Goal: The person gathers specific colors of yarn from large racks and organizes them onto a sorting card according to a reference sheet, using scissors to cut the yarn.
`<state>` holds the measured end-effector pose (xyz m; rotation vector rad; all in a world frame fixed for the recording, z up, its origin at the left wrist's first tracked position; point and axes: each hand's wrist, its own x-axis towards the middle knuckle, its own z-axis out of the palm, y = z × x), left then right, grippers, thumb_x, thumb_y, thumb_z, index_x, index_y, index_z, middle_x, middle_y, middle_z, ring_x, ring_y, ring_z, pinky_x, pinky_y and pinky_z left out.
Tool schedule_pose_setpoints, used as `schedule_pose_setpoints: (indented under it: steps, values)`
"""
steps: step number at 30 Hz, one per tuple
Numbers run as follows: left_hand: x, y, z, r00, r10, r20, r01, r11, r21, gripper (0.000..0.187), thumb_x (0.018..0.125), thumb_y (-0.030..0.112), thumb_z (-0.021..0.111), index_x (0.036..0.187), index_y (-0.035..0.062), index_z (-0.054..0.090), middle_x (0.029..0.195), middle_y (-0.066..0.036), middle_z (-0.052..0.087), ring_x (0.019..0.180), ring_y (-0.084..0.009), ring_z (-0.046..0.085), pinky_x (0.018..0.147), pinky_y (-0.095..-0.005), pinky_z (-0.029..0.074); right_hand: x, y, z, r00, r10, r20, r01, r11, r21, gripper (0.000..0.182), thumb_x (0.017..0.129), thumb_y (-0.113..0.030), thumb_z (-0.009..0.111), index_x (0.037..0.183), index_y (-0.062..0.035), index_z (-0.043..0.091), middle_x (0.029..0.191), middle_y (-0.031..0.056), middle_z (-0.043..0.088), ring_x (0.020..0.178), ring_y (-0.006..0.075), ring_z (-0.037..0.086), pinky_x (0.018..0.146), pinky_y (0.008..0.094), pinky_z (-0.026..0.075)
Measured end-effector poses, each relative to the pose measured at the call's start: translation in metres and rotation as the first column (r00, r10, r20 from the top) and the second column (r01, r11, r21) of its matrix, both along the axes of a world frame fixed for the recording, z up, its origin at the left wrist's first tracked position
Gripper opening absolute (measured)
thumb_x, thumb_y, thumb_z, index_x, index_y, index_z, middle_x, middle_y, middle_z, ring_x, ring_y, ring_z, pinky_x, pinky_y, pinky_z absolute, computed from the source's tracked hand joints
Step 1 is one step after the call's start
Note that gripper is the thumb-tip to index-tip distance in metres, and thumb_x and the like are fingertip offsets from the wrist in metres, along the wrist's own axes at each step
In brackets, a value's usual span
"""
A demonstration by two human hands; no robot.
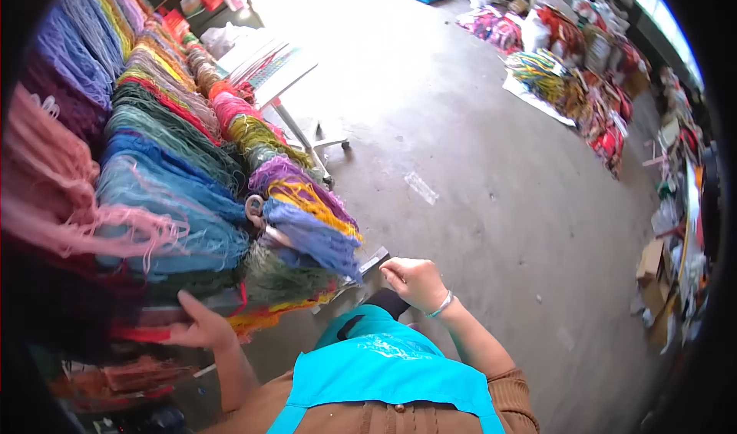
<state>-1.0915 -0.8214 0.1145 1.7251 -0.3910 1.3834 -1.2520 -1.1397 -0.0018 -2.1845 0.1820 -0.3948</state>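
Observation:
My left hand (pixel 201 325) is at the lower left, thumb raised and apart from the fingers, beside a red strand (pixel 142 333) under the rack of yarn; its fingertips are partly blurred. Blue yarn (pixel 165 211) and pink yarn (pixel 54 165) hang just above it. My right hand (pixel 414 280) is in front of my turquoise apron (pixel 384 372), fingers curled into a loose fist; whatever it may hold is hidden. A bracelet (pixel 442 304) circles that wrist. Light blue-violet yarn (pixel 318 238) hangs to the left of my right hand.
Rows of coloured yarn (pixel 176 111) fill the left side. A wheeled stand (pixel 288 73) with a colour chart is behind them. Piles of yarn and bags (pixel 568 65) lie at the back right, and cardboard (pixel 652 269) with scraps lines the right edge of the concrete floor (pixel 491 203).

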Motion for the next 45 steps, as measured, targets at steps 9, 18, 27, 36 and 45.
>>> schedule_pose_setpoints:
  steps: [9, 18, 27, 36, 45]
  values:
    - [-0.002, -0.009, -0.017, 0.848, 0.520, -0.107, -0.518, 0.766, -0.381, 0.061, 0.097, 0.023, 0.061, 0.143, -0.0095, 0.035, 0.135, -0.025, 0.052, 0.112, -0.0264, 0.057, 0.100, -0.0378, 0.045, 0.137, -0.075, -0.024, 0.895, 0.415, -0.167, -0.422, 0.907, -0.009, 0.014, 0.091, -0.024, 0.062, 0.091, -0.0115, 0.069, 0.079, 0.0134, 0.068, 0.074, 0.0352, 0.067, 0.066, 0.0450, 0.054]
    - [0.033, -0.016, -0.045, 0.592, 0.804, 0.061, -0.785, 0.558, 0.269, 0.054, 0.100, 0.031, 0.051, 0.136, -0.0094, 0.043, 0.129, -0.026, 0.054, 0.112, -0.0305, 0.056, 0.098, -0.0405, 0.045, 0.286, -0.127, -0.049, 0.809, 0.566, -0.162, -0.568, 0.822, 0.033, 0.016, 0.090, -0.027, 0.064, 0.090, -0.0123, 0.070, 0.075, 0.0150, 0.068, 0.072, 0.0366, 0.067, 0.065, 0.0467, 0.054]
    - [0.138, -0.084, -0.074, 0.592, 0.805, -0.025, -0.753, 0.564, 0.337, 0.052, 0.096, 0.029, 0.054, 0.131, -0.0084, 0.046, 0.124, -0.025, 0.056, 0.111, -0.0320, 0.057, 0.098, -0.0426, 0.044, 0.496, -0.191, -0.035, 0.810, 0.587, 0.008, -0.571, 0.791, -0.218, 0.011, 0.087, -0.021, 0.064, 0.088, -0.0109, 0.069, 0.083, 0.0130, 0.067, 0.081, 0.0340, 0.066, 0.073, 0.0445, 0.054]
    - [0.254, -0.137, -0.092, 0.603, 0.783, -0.154, -0.684, 0.607, 0.405, 0.049, 0.093, 0.027, 0.058, 0.126, -0.0073, 0.049, 0.118, -0.024, 0.057, 0.110, -0.0336, 0.057, 0.097, -0.0447, 0.044, 0.786, -0.217, -0.043, 0.854, 0.515, 0.076, -0.396, 0.737, -0.548, 0.037, 0.079, -0.017, 0.074, 0.114, -0.0100, 0.063, 0.113, 0.0133, 0.065, 0.108, 0.0352, 0.059, 0.091, 0.0435, 0.051]
    - [0.320, -0.117, -0.113, 0.603, 0.757, -0.254, -0.658, 0.651, 0.379, 0.047, 0.089, 0.025, 0.061, 0.122, -0.0063, 0.052, 0.113, -0.023, 0.059, 0.109, -0.0352, 0.058, 0.097, -0.0467, 0.044, 0.900, -0.181, -0.036, 0.730, 0.529, -0.433, -0.669, 0.421, -0.612, 0.092, 0.052, -0.044, 0.090, 0.132, -0.0159, 0.056, 0.127, 0.0169, 0.059, 0.117, 0.0361, 0.056, 0.097, 0.0469, 0.048]
